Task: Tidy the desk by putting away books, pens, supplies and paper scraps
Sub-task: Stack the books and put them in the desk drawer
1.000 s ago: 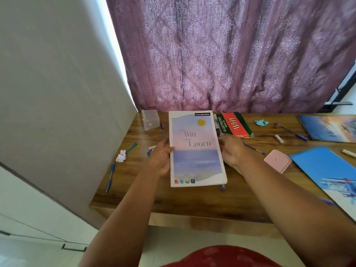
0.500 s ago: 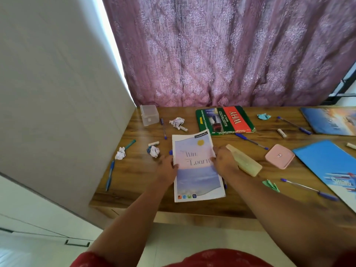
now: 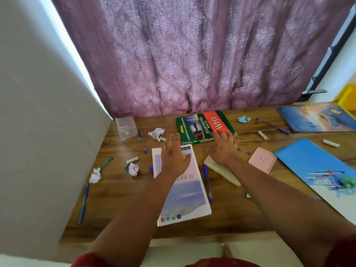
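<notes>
- While both hands stretch toward the back of the desk [image 3: 221,218], nothing is held: the left hand [image 3: 174,157] hovers flat with fingers spread over the top of the pastel notebook [image 3: 185,191], and the right hand [image 3: 224,149] has open fingertips touching the near edge of the green-and-red WHY book [image 3: 204,126].
- That book lies flat by the purple curtain [image 3: 192,54], a glossy, rigid, thick-looking slab; a two-handed lift looks like the next step.
- Risk one, as I judge it: the left wrist drags across the slick notebook cover and nudges it toward the desk's front edge, which its lower corner already nears.
- Risk two: a forearm sweeping back could roll the blue pen [image 3: 207,182] lying just beside the notebook, or bump the pale soft pouch [image 3: 223,172] under the right wrist.
- Crumpled white paper scraps [image 3: 157,132] sit light and loose near the left fingers; a brush would scatter them.
- Elsewhere: a clear plastic box [image 3: 126,128] at the back left, a rounded pink case [image 3: 263,159] beside the right arm, and a smooth blue folder [image 3: 312,162] further right.
- Plenty is left; pens and scraps dot the wood-grain top.
</notes>
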